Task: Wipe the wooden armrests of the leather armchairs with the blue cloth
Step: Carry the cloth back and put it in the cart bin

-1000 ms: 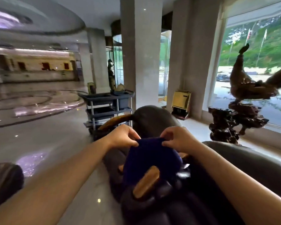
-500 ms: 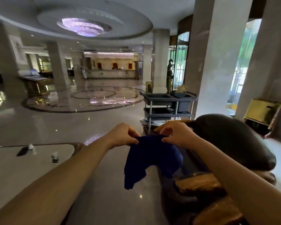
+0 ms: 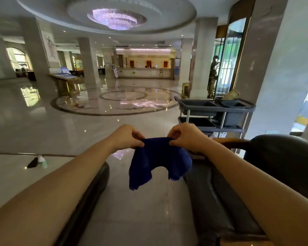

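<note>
The blue cloth (image 3: 158,159) hangs in the air in front of me, pinched along its top edge by both hands. My left hand (image 3: 127,137) grips its left corner and my right hand (image 3: 184,136) grips its right corner. A dark leather armchair (image 3: 283,162) stands at the right, and its wooden armrest (image 3: 228,140) shows just behind my right hand. The cloth touches no armrest. At the lower left, under my left forearm, lies the dark leather edge of another seat (image 3: 96,189).
A grey cleaning cart (image 3: 215,110) stands behind the right armchair, beside a large pillar (image 3: 281,68). A pale low table (image 3: 11,173) at the left carries a small bottle (image 3: 43,161) and a dark object. Shiny lobby floor stretches ahead between the seats.
My view has swung left, from the window and armchair to the open lobby. The cloth has lifted off the armrest and now hangs spread wider between my hands.
</note>
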### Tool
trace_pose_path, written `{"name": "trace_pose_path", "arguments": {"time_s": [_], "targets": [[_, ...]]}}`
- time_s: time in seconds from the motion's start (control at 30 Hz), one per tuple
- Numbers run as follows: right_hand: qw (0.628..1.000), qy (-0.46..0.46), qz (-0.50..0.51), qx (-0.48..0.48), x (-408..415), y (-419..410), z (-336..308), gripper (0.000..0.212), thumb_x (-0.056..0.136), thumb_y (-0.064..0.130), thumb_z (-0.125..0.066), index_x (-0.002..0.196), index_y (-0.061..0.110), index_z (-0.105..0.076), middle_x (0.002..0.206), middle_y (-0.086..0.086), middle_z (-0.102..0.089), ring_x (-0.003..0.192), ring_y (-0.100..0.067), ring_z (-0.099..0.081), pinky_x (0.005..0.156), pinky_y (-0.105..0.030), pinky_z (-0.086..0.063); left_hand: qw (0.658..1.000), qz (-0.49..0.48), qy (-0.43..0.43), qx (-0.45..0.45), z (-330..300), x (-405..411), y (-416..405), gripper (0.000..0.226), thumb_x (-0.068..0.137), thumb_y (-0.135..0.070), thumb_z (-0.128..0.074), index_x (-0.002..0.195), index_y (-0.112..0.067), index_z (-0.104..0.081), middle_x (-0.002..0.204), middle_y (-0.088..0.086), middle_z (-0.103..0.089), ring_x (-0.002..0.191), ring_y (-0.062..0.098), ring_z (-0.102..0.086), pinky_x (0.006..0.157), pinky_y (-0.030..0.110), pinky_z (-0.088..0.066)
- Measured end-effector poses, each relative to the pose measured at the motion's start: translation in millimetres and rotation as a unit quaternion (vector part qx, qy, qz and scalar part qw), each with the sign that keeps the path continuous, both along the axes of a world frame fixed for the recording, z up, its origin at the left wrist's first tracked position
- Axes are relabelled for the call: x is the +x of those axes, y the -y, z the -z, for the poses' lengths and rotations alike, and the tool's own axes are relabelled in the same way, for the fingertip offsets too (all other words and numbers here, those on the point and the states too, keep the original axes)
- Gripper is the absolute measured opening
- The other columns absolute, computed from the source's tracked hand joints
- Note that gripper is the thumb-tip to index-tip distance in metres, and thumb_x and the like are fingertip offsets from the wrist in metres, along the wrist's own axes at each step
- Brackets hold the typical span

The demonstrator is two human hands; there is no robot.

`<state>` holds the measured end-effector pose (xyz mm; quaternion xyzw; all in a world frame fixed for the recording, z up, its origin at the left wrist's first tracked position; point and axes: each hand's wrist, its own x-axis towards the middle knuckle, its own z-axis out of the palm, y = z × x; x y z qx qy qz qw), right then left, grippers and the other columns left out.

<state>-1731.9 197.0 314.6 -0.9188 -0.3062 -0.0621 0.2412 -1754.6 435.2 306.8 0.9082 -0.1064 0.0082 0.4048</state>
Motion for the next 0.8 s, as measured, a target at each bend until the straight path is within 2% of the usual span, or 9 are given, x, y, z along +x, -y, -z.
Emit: {"name": "trace_pose_path", "arguments": {"time_s": [0.13, 0.2, 0.27, 0.4, 0.53, 0.67, 0.8], "targets": [[1.000, -0.007, 0.002, -0.011, 81.1, -12.8, 20.1, 0.018, 0.080, 0.020, -0.067, 0.098, 0.015, -0.068, 0.090, 0.004, -0.063, 0.084, -0.012, -0.060, 0.075, -0.019, -0.045, 1.000, 0.007, -0.007, -0.003, 22.9, 79.0, -12.3, 0.019, 0.078, -0.005, -0.066, 0.093, -0.017, -0.069, 0.082, -0.006, -0.068, 0.070, -0.001, -0.067, 0.054, 0.007, -0.048], [1.000, -0.008, 0.009, -0.019, 124.3, -20.2, 26.2, 0.018, 0.080, 0.020, -0.068, 0.097, 0.016, -0.068, 0.088, 0.006, -0.062, 0.081, -0.008, -0.058, 0.070, -0.014, -0.042, 1.000, 0.021, -0.012, -0.003, 30.1, 122.0, -18.8, 0.020, 0.079, -0.005, -0.065, 0.086, -0.024, -0.067, 0.082, -0.007, -0.068, 0.071, 0.003, -0.067, 0.055, 0.008, -0.050], [1.000, -0.002, 0.021, -0.018, 167.7, -29.3, 26.8, 0.016, 0.079, 0.020, -0.068, 0.095, 0.017, -0.068, 0.084, 0.008, -0.060, 0.075, -0.002, -0.055, 0.064, -0.010, -0.039, 0.999, 0.034, -0.010, -0.004, 30.7, 166.8, -26.2, 0.019, 0.080, -0.005, -0.065, 0.087, -0.023, -0.066, 0.083, -0.005, -0.067, 0.075, 0.006, -0.067, 0.057, 0.011, -0.051], [0.999, -0.005, 0.048, -0.002, 254.7, -51.1, 11.9, 0.015, 0.079, 0.020, -0.069, 0.093, 0.021, -0.067, 0.077, 0.018, -0.056, 0.071, 0.004, -0.054, 0.058, -0.007, -0.038, 0.999, 0.046, -0.015, -0.005, 7.6, 263.1, -47.3, 0.020, 0.079, -0.001, -0.065, 0.097, -0.008, -0.068, 0.087, 0.004, -0.068, 0.081, 0.013, -0.067, 0.059, 0.013, -0.053], [0.997, 0.003, 0.074, 0.013, 336.2, -67.9, -7.3, 0.015, 0.079, 0.020, -0.069, 0.093, 0.021, -0.068, 0.074, 0.020, -0.056, 0.068, 0.005, -0.055, 0.049, -0.002, -0.039, 0.998, 0.063, -0.005, -0.004, -24.3, 355.7, -66.1, 0.021, 0.078, -0.001, -0.066, 0.098, -0.007, -0.068, 0.084, -0.001, -0.068, 0.075, 0.007, -0.066, 0.058, 0.011, -0.052], [0.997, 0.006, 0.079, 0.011, 416.5, -82.6, -20.5, 0.015, 0.078, 0.019, -0.069, 0.094, 0.019, -0.068, 0.080, 0.011, -0.060, 0.071, 0.003, -0.055, 0.057, -0.007, -0.038, 0.998, 0.067, 0.000, -0.003, -35.3, 440.1, -79.2, 0.020, 0.078, -0.001, -0.066, 0.097, -0.007, -0.069, 0.082, 0.000, -0.069, 0.075, 0.008, -0.067, 0.058, 0.010, -0.052], [0.996, 0.020, 0.089, 0.000, 509.5, -95.9, -20.9, 0.016, 0.076, 0.021, -0.070, 0.092, 0.018, -0.070, 0.080, 0.010, -0.062, 0.074, -0.003, -0.057, 0.065, -0.011, -0.040, 0.998, 0.067, 0.002, -0.019, -30.5, 530.8, -93.6, 0.017, 0.075, -0.001, -0.068, 0.085, -0.014, -0.071, 0.083, 0.003, -0.072, 0.076, 0.012, -0.069, 0.063, 0.015, -0.055]]}}
